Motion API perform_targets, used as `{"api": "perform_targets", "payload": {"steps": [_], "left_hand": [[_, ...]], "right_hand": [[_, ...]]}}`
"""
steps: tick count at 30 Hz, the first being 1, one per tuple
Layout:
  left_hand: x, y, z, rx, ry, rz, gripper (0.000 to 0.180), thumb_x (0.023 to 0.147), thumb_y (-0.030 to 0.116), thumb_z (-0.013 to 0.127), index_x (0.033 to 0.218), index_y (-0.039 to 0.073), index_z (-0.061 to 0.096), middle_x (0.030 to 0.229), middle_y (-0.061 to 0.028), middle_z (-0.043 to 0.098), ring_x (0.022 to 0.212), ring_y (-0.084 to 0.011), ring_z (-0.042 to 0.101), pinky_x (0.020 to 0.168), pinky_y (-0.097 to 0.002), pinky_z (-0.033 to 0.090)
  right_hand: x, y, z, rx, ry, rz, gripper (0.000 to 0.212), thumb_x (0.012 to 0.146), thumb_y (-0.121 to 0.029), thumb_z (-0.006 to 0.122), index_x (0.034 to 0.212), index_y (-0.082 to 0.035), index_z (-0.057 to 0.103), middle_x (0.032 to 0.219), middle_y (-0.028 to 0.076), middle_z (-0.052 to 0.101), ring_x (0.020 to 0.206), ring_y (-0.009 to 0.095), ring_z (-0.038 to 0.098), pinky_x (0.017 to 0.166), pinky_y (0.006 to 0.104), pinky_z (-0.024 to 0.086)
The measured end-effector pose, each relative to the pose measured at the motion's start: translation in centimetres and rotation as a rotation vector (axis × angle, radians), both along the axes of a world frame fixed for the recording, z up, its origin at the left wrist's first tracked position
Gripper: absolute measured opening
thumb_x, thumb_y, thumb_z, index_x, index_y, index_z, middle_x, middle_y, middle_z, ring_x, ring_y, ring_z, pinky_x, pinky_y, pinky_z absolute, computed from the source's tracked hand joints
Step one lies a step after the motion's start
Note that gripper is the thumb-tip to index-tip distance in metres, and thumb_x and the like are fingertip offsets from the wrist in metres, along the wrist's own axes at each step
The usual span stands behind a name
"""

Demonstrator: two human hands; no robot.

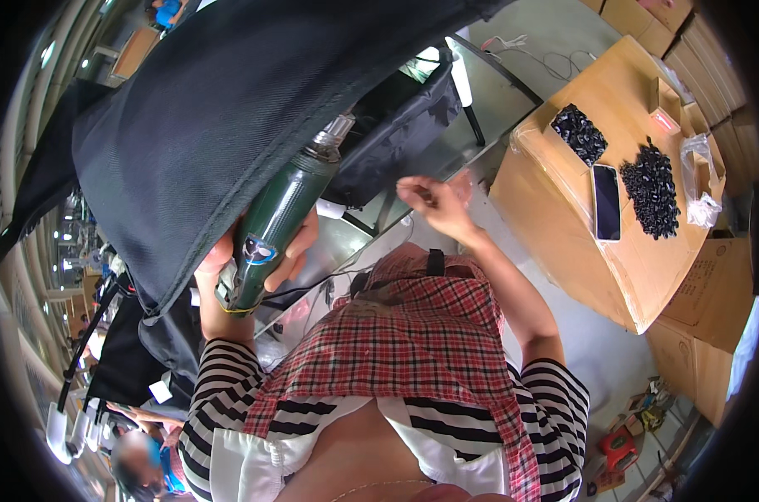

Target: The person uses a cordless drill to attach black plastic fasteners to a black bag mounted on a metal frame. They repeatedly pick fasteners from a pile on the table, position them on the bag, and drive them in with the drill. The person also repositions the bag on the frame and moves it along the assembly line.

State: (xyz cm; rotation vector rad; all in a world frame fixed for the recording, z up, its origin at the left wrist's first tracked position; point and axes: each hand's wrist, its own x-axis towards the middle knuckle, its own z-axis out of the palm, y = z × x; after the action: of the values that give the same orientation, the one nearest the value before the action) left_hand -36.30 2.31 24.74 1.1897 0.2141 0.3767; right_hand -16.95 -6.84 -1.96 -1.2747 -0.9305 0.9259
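A dark green electric screwdriver [284,219] slants upward in my left hand [300,247], whose fingers wrap around its body. Its metal nose points up and right, partly against the edge of a large black fabric panel [204,125]. That panel drapes over the upper left, and the screwdriver's tip is hidden at it. My right hand [442,205] is raised between the black fabric and the cardboard surface, its fingers loosely bent and somewhat apart. Nothing can be made out in it. Below the panel hangs a second black fabric piece [404,138] beside a metal frame.
To the right stands a cardboard-topped surface [555,226] bearing a phone [606,202], a heap of small black parts [649,191], a box of black parts [578,134] and a clear plastic bag [702,180]. Cartons [701,293] stack beyond it. Another person [145,460] is at lower left.
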Motion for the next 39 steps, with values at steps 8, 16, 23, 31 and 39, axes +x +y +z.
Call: {"api": "perform_targets", "payload": {"steps": [8,16,23,31,39], "left_hand": [[-0.5,-1.2,-0.6,0.202,0.139,0.115,0.124,0.074,0.085,0.058,0.156,-0.001,0.020,0.066,-0.0130,0.053,0.036,-0.0083,0.047,0.038,-0.0212,0.045],[-0.1,0.8,-0.7,0.155,0.103,-0.076,0.124,0.074,0.079,0.065,0.157,0.001,0.019,0.066,-0.0129,0.053,0.038,-0.0089,0.047,0.037,-0.0215,0.043],[2.2,1.4,0.9,0.105,0.079,-0.031,0.119,0.081,0.068,0.068,0.160,0.005,0.003,0.070,-0.0163,0.054,0.039,-0.0147,0.053,0.039,-0.0271,0.047],[2.7,1.4,2.4,0.127,-0.001,0.001,0.127,0.076,0.060,0.076,0.158,0.001,-0.001,0.070,-0.0147,0.055,0.040,-0.0161,0.054,0.041,-0.0282,0.048],[3.1,1.4,3.0,0.123,-0.006,-0.022,0.129,0.072,0.057,0.078,0.157,-0.003,0.002,0.076,-0.0203,0.056,0.042,-0.0182,0.054,0.042,-0.0283,0.047]], "right_hand": [[-5.8,5.9,2.9,0.253,-0.184,0.117,0.031,0.097,-0.024,0.065,0.114,0.001,0.066,0.112,0.015,0.071,0.095,0.030,0.071,0.080,0.0364,0.055],[10.7,-2.9,10.8,0.361,0.739,-0.516,0.043,0.111,-0.027,0.028,0.105,0.002,0.060,0.106,0.017,0.068,0.086,0.022,0.063,0.086,0.0351,0.055],[41.9,-24.1,10.5,0.918,0.908,-0.854,0.038,0.109,-0.020,0.024,0.087,0.001,0.046,0.082,0.013,0.052,0.075,0.025,0.054,0.085,0.0415,0.055],[46.2,-32.7,15.2,0.390,0.370,-1.488,0.033,0.107,-0.015,0.034,0.087,-0.003,0.057,0.068,0.001,0.044,0.051,0.013,0.033,0.043,0.0271,0.028],[17.5,-4.3,19.2,0.182,-0.930,-0.756,0.023,0.100,-0.017,0.047,0.102,-0.005,0.066,0.072,0.018,0.063,0.065,0.032,0.066,0.058,0.0431,0.051]]}}
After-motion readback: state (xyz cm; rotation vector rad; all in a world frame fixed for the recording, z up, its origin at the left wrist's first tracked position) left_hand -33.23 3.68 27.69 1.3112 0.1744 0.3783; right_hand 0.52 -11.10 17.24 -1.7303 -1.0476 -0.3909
